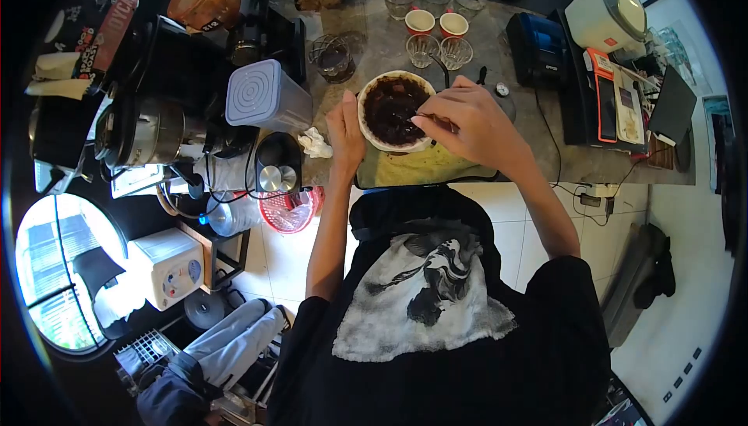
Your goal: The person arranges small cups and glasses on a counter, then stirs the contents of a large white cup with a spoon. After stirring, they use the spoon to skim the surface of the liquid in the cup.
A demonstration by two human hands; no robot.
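A white bowl [365, 123] holds a thick, glossy dark brown mixture [393, 106]. My left hand [345, 131] grips the bowl at its left side, thumb up along the rim. Over the right side of the bowl, my right hand [467, 120] pinches a thin utensil, apparently a spoon; its lower end is in the mixture and mostly hidden by the fingers and the dark mass. Under and in front of the bowl lies a yellow-green cloth [421, 167] at the counter edge. A crumpled white tissue [314, 143] sits left of my left hand.
Behind the bowl stand clear glasses [422, 49] and two red-and-white cups [420, 22]. A glass of dark liquid [335, 63] and a lidded plastic container [269, 95] are to the left. A black printer [539, 48] and a payment terminal [604, 95] stand right.
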